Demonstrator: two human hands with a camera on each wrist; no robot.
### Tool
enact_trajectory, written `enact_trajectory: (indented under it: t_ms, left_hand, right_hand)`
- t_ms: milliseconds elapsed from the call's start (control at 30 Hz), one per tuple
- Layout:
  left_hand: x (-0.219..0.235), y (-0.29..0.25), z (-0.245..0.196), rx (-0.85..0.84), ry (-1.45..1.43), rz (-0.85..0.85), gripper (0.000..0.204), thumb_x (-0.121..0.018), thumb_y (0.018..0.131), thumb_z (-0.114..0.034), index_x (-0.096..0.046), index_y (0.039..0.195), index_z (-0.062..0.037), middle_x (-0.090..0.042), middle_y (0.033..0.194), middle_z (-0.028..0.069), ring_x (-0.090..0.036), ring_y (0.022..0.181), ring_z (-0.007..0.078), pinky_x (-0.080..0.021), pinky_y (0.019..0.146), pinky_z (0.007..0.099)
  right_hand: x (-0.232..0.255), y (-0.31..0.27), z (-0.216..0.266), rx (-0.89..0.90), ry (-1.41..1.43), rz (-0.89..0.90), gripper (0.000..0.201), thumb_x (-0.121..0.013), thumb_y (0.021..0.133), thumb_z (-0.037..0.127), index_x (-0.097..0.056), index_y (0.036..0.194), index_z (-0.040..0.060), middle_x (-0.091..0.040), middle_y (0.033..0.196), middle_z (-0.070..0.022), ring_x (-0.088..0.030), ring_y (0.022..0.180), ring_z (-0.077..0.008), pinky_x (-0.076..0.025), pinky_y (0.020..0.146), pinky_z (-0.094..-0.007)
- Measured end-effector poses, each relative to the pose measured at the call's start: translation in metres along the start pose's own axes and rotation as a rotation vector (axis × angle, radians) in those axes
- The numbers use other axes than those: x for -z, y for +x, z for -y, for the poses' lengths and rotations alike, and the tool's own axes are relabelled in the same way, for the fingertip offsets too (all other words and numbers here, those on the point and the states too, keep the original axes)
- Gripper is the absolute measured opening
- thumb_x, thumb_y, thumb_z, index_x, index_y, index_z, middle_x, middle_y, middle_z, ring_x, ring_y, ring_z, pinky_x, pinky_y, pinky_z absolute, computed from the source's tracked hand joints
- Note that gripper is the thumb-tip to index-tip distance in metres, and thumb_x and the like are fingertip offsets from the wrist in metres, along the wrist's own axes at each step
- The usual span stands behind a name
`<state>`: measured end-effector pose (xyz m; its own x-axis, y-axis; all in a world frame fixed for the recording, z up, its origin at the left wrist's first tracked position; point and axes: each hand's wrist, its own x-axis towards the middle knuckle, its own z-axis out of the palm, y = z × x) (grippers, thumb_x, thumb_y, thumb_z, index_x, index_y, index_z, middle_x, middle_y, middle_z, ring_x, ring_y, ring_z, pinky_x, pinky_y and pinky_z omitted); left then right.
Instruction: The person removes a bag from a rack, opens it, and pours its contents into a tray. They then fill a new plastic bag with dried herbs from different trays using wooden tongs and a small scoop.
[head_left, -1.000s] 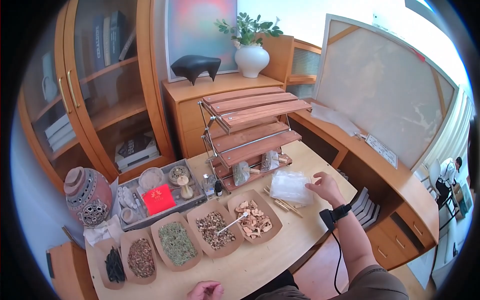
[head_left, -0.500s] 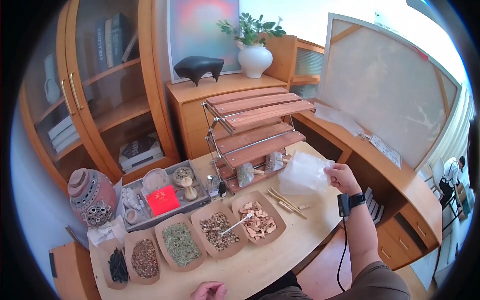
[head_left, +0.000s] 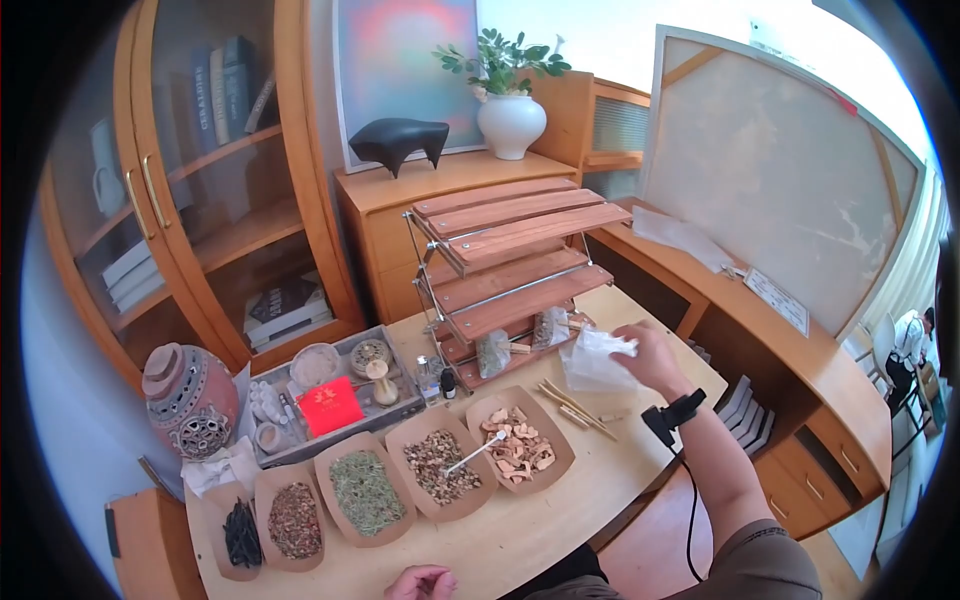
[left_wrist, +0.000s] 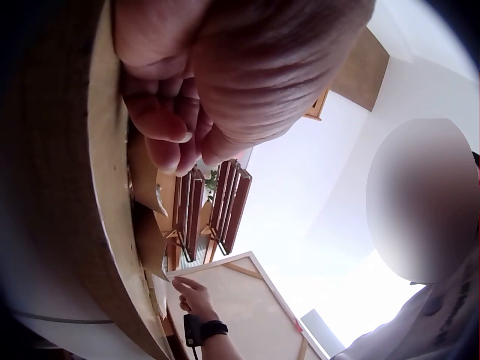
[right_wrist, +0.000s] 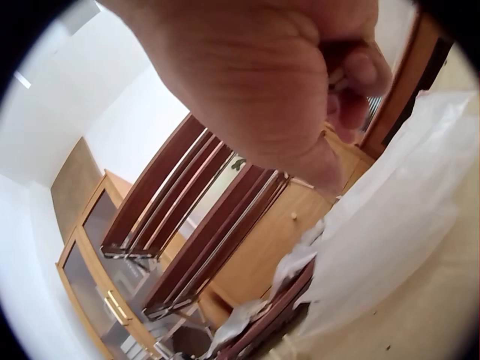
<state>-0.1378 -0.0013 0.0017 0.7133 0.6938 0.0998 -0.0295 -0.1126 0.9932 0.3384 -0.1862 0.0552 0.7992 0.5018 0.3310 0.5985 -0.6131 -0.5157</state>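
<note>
Probably the thin clear bags point(head_left: 593, 370) are where trouble would start: they lie on the surface point(head_left: 540, 530) toward its right edge, just in front of the wooden rack point(head_left: 530, 303). From where I stand, the right hand point(head_left: 652, 362) has a narrow grip, pinching an edge of the plastic, though I cannot tell how many layers it has caught. Cling between them could bring several up together, and a loose one might then slip off the right edge. Two small filled bags point(head_left: 492, 352) sit close by, at the rack's lowest shelf, so a careless sweep inward might knock them. The wooden sticks point(head_left: 580, 411) lie nearer the near edge and could roll if a trailing corner caught them. The black cord point(head_left: 694, 520) hanging by the right arm point(head_left: 725, 475) might snag. At the near edge, the left hand point(head_left: 422, 583), loosely curled round nothing, gives no help parting the layers.
</note>
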Motion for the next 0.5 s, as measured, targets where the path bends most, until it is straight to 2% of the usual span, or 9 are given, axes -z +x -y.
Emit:
enact_trajectory:
  t_ms: [33, 100, 267, 433, 500]
  left_hand:
    - [0.0, 0.0, 0.0, 0.001, 0.001, 0.004, 0.006, -0.068, 0.101, -0.004, -0.068, 0.106, -0.0008, -0.066, 0.088, 0.0002, -0.061, 0.078, 0.0066, -0.051, 0.072, 0.0229]
    - [0.001, 0.0, 0.0, 0.006, 0.021, 0.017, 0.007, -0.069, 0.101, -0.004, -0.068, 0.107, -0.0006, -0.067, 0.089, 0.0007, -0.062, 0.079, 0.007, -0.051, 0.073, 0.0231]
    - [0.003, -0.003, 0.001, -0.016, 0.031, -0.019, 0.008, -0.069, 0.1, -0.005, -0.069, 0.108, -0.0001, -0.068, 0.09, 0.001, -0.063, 0.08, 0.0078, -0.052, 0.074, 0.0234]
    - [0.002, -0.003, 0.0, -0.012, 0.023, -0.027, 0.008, -0.07, 0.1, -0.005, -0.069, 0.107, -0.0002, -0.068, 0.089, 0.001, -0.064, 0.08, 0.0079, -0.052, 0.074, 0.0236]
    - [0.003, -0.002, 0.001, -0.001, 0.019, -0.004, 0.007, -0.069, 0.1, -0.005, -0.069, 0.106, -0.0001, -0.068, 0.089, 0.001, -0.064, 0.08, 0.0081, -0.052, 0.074, 0.0237]
  right_hand:
    - [-0.005, -0.001, 0.005, -0.005, 0.0, -0.001, 0.037, -0.087, 0.079, 0.023, -0.077, 0.113, 0.0105, -0.067, 0.116, -0.0172, -0.069, 0.105, -0.0339, -0.055, 0.093, -0.0425]
    - [-0.014, -0.003, 0.017, 0.207, -0.126, 0.145, 0.039, -0.088, 0.079, 0.024, -0.076, 0.114, 0.0104, -0.066, 0.119, -0.0174, -0.069, 0.105, -0.0352, -0.055, 0.094, -0.0419]
    - [-0.026, -0.002, 0.014, 0.188, -0.131, 0.399, 0.042, -0.088, 0.077, 0.024, -0.077, 0.116, 0.0143, -0.067, 0.121, -0.0162, -0.066, 0.113, -0.0347, -0.053, 0.098, -0.0407]
    - [-0.018, -0.005, 0.002, 0.207, -0.133, 0.397, 0.038, -0.087, 0.077, 0.019, -0.078, 0.114, 0.0138, -0.067, 0.121, -0.0137, -0.066, 0.112, -0.0329, -0.054, 0.097, -0.0403]
    - [-0.013, -0.006, 0.003, 0.21, -0.118, 0.404, 0.037, -0.085, 0.078, 0.016, -0.078, 0.114, 0.0127, -0.067, 0.123, -0.0139, -0.068, 0.108, -0.0322, -0.056, 0.092, -0.0397]
